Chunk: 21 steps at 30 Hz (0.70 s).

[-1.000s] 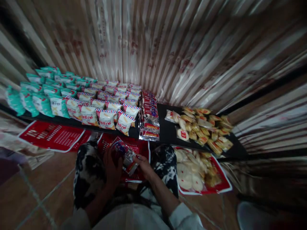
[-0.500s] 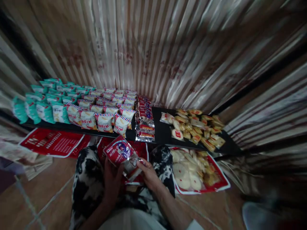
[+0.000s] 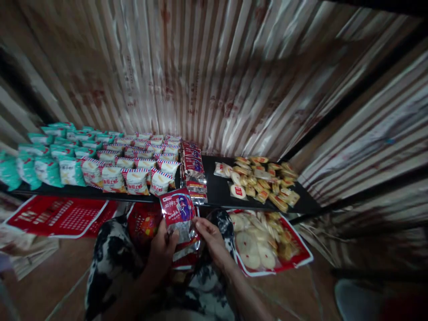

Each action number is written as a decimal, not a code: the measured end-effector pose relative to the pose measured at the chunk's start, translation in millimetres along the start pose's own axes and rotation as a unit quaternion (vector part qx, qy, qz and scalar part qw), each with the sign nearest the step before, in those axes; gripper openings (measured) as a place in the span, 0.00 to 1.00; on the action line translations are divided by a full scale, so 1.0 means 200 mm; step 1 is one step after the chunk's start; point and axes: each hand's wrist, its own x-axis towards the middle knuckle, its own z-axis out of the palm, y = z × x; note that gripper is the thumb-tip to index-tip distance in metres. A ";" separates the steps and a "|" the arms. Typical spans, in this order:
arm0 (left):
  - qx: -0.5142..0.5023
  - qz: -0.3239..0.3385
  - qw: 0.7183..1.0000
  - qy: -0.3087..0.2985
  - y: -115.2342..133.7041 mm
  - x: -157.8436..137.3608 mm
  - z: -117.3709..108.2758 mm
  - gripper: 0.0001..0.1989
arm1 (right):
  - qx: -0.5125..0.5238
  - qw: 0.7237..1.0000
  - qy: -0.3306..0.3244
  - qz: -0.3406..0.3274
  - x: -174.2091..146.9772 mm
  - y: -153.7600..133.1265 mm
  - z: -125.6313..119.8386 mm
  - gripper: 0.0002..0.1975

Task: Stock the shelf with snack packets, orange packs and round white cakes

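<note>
Handling of a red-and-silver packet (image 3: 176,209), lower centre of the frame: the left hand (image 3: 163,247) grips its left side while the right hand (image 3: 213,238) pinches its right edge. Moving it would likely call for an even, two-sided hold.

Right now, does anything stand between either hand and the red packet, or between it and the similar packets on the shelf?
Nothing visible does. The left hand holds the red packet, the right hand pinches its right edge, and no object shows between it and the similar packets on the shelf.
</note>
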 end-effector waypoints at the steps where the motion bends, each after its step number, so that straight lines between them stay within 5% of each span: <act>1: -0.004 0.009 1.000 -0.015 0.00 0.02 0.01 0.21 | -0.003 1.000 0.006 -0.008 0.01 -0.02 -0.01 0.21; 13: 0.074 0.092 0.993 -0.011 0.15 0.41 0.26 0.34 | -0.044 0.977 0.154 -0.143 0.32 -0.20 -0.07 0.19; 21: 0.220 0.182 0.956 0.062 0.18 0.67 0.36 0.25 | -0.245 0.920 0.223 -0.211 0.63 -0.25 -0.17 0.19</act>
